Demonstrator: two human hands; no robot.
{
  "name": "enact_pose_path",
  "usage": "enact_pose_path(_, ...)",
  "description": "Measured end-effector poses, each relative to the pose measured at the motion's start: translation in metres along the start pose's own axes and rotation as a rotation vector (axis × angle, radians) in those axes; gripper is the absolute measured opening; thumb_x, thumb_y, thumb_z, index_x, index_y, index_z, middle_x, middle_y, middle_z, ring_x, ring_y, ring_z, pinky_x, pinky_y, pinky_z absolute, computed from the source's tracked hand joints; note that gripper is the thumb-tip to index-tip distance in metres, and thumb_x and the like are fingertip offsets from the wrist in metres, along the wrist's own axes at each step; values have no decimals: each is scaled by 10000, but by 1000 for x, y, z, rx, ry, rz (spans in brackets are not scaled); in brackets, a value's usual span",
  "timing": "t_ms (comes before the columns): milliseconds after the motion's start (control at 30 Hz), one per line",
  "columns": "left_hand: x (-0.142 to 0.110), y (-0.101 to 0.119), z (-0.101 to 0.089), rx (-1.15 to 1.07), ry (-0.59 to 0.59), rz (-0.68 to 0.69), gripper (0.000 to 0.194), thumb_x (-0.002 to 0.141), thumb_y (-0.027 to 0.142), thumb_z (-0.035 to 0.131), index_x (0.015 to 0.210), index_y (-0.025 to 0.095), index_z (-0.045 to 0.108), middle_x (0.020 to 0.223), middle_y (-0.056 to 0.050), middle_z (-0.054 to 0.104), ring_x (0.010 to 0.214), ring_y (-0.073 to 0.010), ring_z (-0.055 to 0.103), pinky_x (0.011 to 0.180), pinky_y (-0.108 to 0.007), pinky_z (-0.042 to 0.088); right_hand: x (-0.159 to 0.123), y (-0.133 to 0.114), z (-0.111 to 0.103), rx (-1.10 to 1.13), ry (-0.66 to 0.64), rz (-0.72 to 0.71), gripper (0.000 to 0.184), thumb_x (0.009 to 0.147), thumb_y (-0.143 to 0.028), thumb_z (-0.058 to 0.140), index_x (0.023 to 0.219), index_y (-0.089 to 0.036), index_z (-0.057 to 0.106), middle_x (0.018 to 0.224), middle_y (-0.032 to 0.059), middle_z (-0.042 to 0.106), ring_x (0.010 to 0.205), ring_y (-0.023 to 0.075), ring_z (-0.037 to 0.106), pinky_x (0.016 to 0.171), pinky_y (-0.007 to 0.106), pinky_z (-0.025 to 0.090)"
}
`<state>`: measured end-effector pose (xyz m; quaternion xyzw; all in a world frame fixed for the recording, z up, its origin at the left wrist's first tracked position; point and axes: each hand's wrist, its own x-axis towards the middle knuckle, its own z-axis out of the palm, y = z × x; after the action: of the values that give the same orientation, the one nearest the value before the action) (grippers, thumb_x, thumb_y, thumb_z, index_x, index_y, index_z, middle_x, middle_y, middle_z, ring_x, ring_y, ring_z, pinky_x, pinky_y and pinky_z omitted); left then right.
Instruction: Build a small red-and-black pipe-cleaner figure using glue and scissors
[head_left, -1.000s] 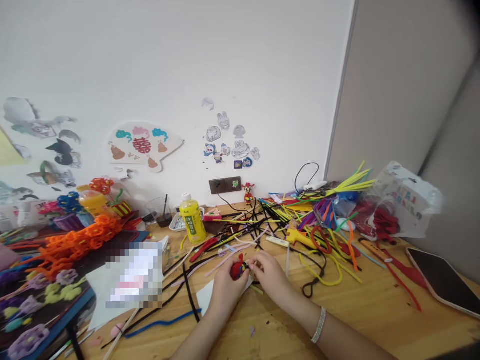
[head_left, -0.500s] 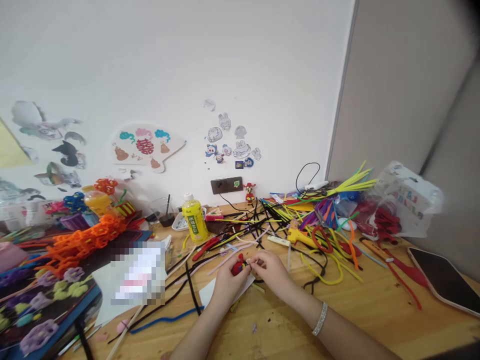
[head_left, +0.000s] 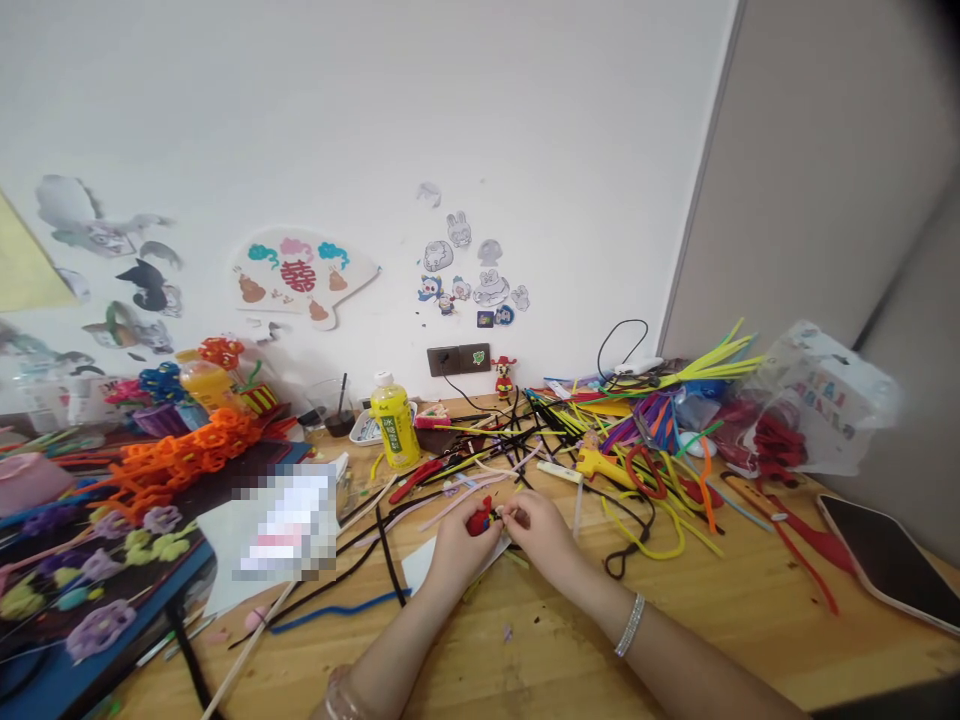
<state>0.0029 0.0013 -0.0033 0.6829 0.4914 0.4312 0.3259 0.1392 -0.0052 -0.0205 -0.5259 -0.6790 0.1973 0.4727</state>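
Observation:
My left hand (head_left: 459, 545) is closed round a small red figure (head_left: 478, 521) with blue and yellow parts, which looks made of pipe cleaners. Most of the figure is hidden by the fingers. Right beside it, the thumb and forefinger of my right hand (head_left: 534, 525) are pinched together at the figure's edge. Whatever lies between those fingertips is too small to make out. Under the hands a white sheet of paper (head_left: 418, 566) lies on the wooden table (head_left: 570, 640). A similar red-hatted figure (head_left: 503, 379) stands upright against the wall.
Loose pipe cleaners (head_left: 525, 425) are heaped behind the hands. A yellow hot glue gun (head_left: 604, 466) and red-handled scissors (head_left: 646, 472) lie among them. A yellow drink bottle (head_left: 395, 425) stands back left, orange pipe-cleaner work (head_left: 191, 455) farther left. At right lies a phone (head_left: 889, 555).
The camera view has tilted and turned slightly, so the wall items sit a little higher and farther right. Both hands keep nearly the same hold on the red figure.

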Motion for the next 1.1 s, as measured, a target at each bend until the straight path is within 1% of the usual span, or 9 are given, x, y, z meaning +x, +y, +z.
enact_pose_path(100,0,2,-1,-46,-14,-5,118,599,226,615,677,151,663,600,14,624,608,-157,551,620,-263,437,-1,0,1,3,17,5,109,712,-119,518,702,-159,619,716,35,620,652,149,563,633,260,445)
enact_pose_path(300,2,7,-3,-193,-64,-16,161,615,178,604,771,163,638,768,-7,647,766,-166,566,752,-276,439,2,-3,-6,37,37,-17,120,751,-172,507,733,-164,625,758,37,629,705,154,576,644,251,452)
enact_pose_path(400,2,7,-2,-283,-95,-69,172,616,215,618,778,157,610,750,-8,630,731,-160,576,691,-267,463,4,-5,-12,40,41,-21,146,763,-171,484,716,-160,622,731,35,625,691,156,571,638,255,447)
enact_pose_path(500,1,6,-2,-364,-118,-132,226,626,270,621,818,156,586,747,-3,616,640,-130,575,594,-238,467,4,-6,-16,41,30,-27,138,740,-136,488,680,-159,609,685,25,611,656,148,560,615,247,443)
enact_pose_path(600,1,7,-3,-407,-126,-176,260,642,309,623,845,154,577,691,20,586,526,-86,531,509,-200,424,3,-9,-16,49,13,-39,114,724,-123,502,702,-163,607,709,22,610,670,142,562,627,243,449)
enact_pose_path(700,1,9,-5,-423,-128,-191,277,642,358,637,820,151,589,651,30,570,488,-74,506,469,-184,386,2,-12,-16,58,-11,-51,108,718,-119,513,747,-169,604,754,20,603,677,136,563,622,238,458)
enact_pose_path(800,1,11,-6,-426,-130,-190,302,622,390,659,802,155,600,659,23,587,501,-84,514,472,-192,392,1,-15,-16,66,-36,-56,104,727,-123,513,757,-176,598,775,16,595,690,134,565,609,229,459)
enact_pose_path(933,1,11,-5,-429,-135,-164,321,598,400,675,793,153,610,762,-14,623,602,-118,552,538,-222,447,1,-16,-16,64,-56,-53,92,724,-116,524,741,-179,590,767,11,583,715,142,562,615,229,453)
enact_pose_path(1100,2,10,-3,-409,-143,-122,305,609,382,660,800,150,611,770,-27,632,677,-152,573,583,-248,470,1,-19,-19,65,-81,-57,114,713,-83,530,741,-180,583,778,10,580,720,139,555,618,223,442)
